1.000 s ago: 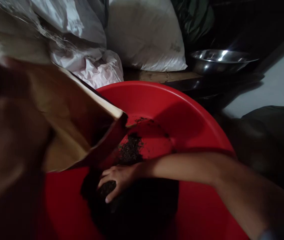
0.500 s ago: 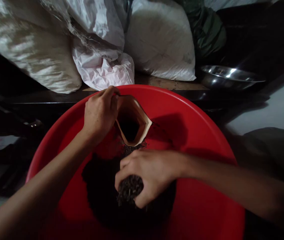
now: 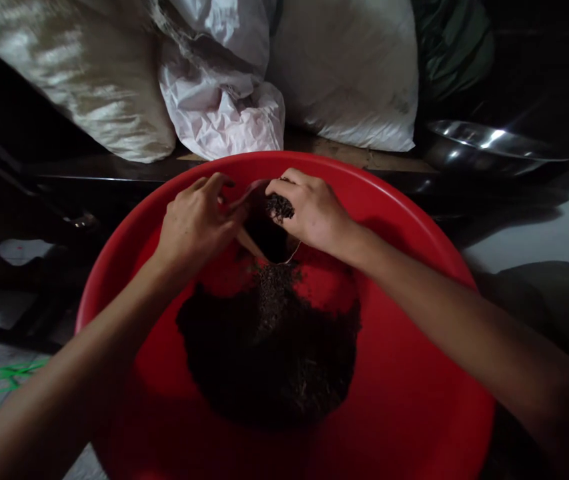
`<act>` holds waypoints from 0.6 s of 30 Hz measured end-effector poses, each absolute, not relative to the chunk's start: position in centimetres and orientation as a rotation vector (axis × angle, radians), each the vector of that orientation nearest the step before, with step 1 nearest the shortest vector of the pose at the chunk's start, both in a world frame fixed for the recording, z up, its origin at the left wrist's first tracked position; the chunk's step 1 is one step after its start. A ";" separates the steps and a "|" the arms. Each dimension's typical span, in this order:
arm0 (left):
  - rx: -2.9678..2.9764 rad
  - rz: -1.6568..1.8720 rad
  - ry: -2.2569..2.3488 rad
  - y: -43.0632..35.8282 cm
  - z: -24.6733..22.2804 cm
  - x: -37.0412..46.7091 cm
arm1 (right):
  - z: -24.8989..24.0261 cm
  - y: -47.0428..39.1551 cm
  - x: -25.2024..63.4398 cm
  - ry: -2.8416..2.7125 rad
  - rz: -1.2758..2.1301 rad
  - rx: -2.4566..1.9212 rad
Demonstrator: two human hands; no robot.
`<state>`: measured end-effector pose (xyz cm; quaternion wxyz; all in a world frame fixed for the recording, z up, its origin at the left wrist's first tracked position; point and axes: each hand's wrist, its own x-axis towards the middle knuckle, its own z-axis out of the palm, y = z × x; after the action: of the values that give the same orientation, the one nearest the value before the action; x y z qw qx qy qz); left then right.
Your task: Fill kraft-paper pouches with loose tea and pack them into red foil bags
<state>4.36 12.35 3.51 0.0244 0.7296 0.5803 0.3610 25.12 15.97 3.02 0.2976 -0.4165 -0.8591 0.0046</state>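
Flakes are clutched in the right hand's curled fingers over the bag! The left hand's fingers are half-curled at its edge, grip unclear; its mouth is best held wide.

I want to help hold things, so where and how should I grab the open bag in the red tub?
The open bag is probably best pinched at the left edge of its mouth, coming from the left, where the left hand is. That edge looks thin and the mouth faces you, while the right hand, holding dark crumbly stuff, covers the right side.
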 end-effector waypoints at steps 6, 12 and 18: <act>1.901 1.100 1.361 12.4 1.2 4.6 | 2.3 17.5 26.1 -2.228 0.067 -1.040; 1.787 1.479 1.321 12.8 -0.2 5.3 | 2.8 16.5 26.6 -2.208 0.296 -0.865; 1.776 1.517 1.356 13.6 0.3 4.9 | 4.6 15.5 27.4 -1.818 0.253 -0.695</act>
<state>4.89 13.56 0.26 0.2185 0.6417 0.4900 0.5481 27.39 15.46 4.63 0.5561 -0.2942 -0.7699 0.1071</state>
